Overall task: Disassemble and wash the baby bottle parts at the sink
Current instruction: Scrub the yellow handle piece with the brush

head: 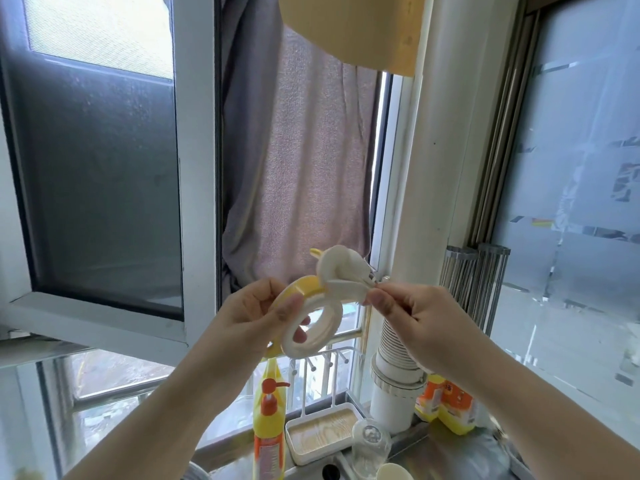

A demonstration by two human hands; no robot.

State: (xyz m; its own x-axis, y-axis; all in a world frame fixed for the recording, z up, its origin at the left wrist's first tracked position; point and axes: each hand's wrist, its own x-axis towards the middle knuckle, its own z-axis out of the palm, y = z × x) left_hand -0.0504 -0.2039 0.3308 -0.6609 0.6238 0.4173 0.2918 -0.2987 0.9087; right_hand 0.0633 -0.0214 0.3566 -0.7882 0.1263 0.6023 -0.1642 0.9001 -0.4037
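In front of the window, raised well above the counter, 2 hands hold a bottle part between them. The left hand (pixel 258 315) curls around a white ring (pixel 313 327) with a yellow band on its far edge; the thumb lies across the ring's near rim and fingertips show through its open middle. The right hand (pixel 414 315) pinches the end of a white handle piece (pixel 341 275) between thumb and forefinger, the other fingers folded loosely behind. That handle piece curves up from the ring's top and seems joined to it, though the joint itself is hard to make out; a small yellow tip pokes out at its upper left. Behind the hands hangs a grey-pink curtain (pixel 294 161) between white window frames, with an open pane (pixel 100 174) to the left and a frosted panel (pixel 581 188) to the right. Below, along the sill, a yellow soap bottle (pixel 268 420) with an orange pump stands left of a white drying tray (pixel 320 434) whose pegs rise behind it. A clear bottle (pixel 370 445) stands just right of the tray, near the sink's edge. A white ribbed pipe (pixel 394 375) runs up the wall beside it, and a yellow and orange pack (pixel 450 407) sits to the pipe's right. A pale cup rim (pixel 394 472) shows at the bottom edge.
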